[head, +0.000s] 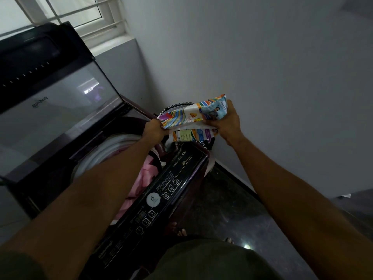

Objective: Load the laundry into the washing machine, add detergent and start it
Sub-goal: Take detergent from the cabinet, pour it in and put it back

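A top-loading washing machine (pixel 177 190) stands open, its glass lid (pixel 58 102) raised at the left. Pink laundry (pixel 141 178) lies in the white-rimmed drum. A colourful detergent packet (pixel 193 116) is held over the machine's far right corner. My left hand (pixel 154 130) grips the packet's left end. My right hand (pixel 228 122) grips its right end. The packet is folded, with a lower flap hanging below. The dark control panel (pixel 153 201) with round buttons runs along the front edge.
A black-and-white patterned bag or basket (pixel 175 106) sits behind the packet in the corner. A grey wall rises on the right, a window (pixel 66 13) at top left. The dark stone floor (pixel 232 209) lies to the right of the machine, with my feet below.
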`<state>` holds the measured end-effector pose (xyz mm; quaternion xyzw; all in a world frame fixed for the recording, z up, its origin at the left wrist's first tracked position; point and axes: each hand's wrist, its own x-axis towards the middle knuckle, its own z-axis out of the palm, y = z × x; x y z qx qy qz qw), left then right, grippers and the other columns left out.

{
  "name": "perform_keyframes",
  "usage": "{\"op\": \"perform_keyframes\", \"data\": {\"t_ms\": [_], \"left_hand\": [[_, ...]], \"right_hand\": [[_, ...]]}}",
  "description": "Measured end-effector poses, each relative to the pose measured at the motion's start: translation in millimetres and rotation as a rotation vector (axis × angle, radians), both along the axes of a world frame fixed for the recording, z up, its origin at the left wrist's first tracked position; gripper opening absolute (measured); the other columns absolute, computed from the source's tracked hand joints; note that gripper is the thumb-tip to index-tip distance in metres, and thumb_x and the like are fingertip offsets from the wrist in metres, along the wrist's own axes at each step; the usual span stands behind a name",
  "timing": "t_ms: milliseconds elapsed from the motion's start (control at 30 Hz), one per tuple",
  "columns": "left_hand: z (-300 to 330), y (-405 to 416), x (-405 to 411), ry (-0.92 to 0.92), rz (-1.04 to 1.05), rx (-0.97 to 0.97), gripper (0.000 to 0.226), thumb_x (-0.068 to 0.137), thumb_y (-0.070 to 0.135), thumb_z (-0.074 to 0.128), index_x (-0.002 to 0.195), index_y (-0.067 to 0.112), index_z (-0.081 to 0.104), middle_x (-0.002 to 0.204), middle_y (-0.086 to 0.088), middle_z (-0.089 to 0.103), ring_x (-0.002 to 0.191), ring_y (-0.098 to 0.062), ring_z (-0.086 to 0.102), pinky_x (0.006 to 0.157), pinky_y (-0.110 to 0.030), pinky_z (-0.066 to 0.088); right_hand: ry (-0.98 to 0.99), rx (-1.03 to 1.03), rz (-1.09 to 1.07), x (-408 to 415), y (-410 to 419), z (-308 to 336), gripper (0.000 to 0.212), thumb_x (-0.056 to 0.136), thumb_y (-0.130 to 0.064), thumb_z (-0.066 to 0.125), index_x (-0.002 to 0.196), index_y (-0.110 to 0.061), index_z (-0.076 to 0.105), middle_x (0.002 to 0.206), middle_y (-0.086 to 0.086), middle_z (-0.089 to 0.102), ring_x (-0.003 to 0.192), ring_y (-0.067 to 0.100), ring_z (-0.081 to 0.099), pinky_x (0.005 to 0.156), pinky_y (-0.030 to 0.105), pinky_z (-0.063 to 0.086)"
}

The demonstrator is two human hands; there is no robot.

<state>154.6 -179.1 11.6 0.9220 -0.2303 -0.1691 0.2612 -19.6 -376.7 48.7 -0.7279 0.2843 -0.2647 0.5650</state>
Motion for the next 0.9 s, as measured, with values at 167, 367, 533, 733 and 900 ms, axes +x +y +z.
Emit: {"op": "perform_keyframes", "data": {"t_ms": [167, 367, 533, 733, 900], "left_hand": [[4, 1, -1, -0.025, -0.002, 0.015, 0.047, 0.080, 0.040, 0.079, 0.115, 0.011, 0.070, 0.108, -0.008, 0.072, 0.095, -0.022, 0.068, 0.072, -0.026, 0.048], [5, -2, -4, -0.048, -0.034, 0.027, 0.047, 0.082, 0.041, 0.076, 0.116, 0.008, 0.071, 0.109, -0.010, 0.072, 0.096, -0.024, 0.068, 0.071, -0.024, 0.044], [8, -3, -5, -0.071, -0.036, 0.014, 0.042, 0.083, 0.036, 0.076, 0.115, 0.009, 0.071, 0.107, -0.010, 0.072, 0.094, -0.021, 0.067, 0.070, -0.022, 0.042], [14, -4, -1, -0.092, -0.005, 0.005, 0.040, 0.084, 0.036, 0.076, 0.115, 0.011, 0.071, 0.106, -0.010, 0.073, 0.092, -0.024, 0.068, 0.068, -0.025, 0.045], [14, -3, -1, -0.125, -0.035, 0.025, 0.042, 0.085, 0.038, 0.074, 0.117, 0.011, 0.071, 0.108, -0.009, 0.073, 0.094, -0.024, 0.068, 0.069, -0.025, 0.045]], "right_hand": [[0.002, -0.037, 0.011, 1, 0, 5, 0.063, 0.057, -0.013, 0.093, 0.109, -0.012, 0.057, 0.108, 0.005, 0.069, 0.097, 0.015, 0.069, 0.079, 0.042, 0.060], [0.001, -0.026, 0.015, -4, -2, 8, 0.062, 0.057, -0.014, 0.093, 0.108, -0.016, 0.056, 0.106, 0.001, 0.069, 0.094, 0.010, 0.068, 0.079, 0.037, 0.060], [-0.003, 0.022, 0.002, -5, -2, 6, 0.066, 0.056, -0.014, 0.093, 0.110, -0.014, 0.056, 0.106, 0.000, 0.070, 0.097, 0.015, 0.069, 0.080, 0.043, 0.060], [-0.027, 0.010, 0.006, 0, -3, 8, 0.072, 0.052, -0.026, 0.094, 0.112, -0.012, 0.057, 0.109, 0.001, 0.070, 0.097, 0.014, 0.070, 0.080, 0.045, 0.060], [-0.007, 0.028, 0.005, 2, -5, 7, 0.072, 0.053, -0.023, 0.094, 0.113, -0.013, 0.057, 0.108, 0.000, 0.070, 0.096, 0.014, 0.070, 0.079, 0.041, 0.060]]}}
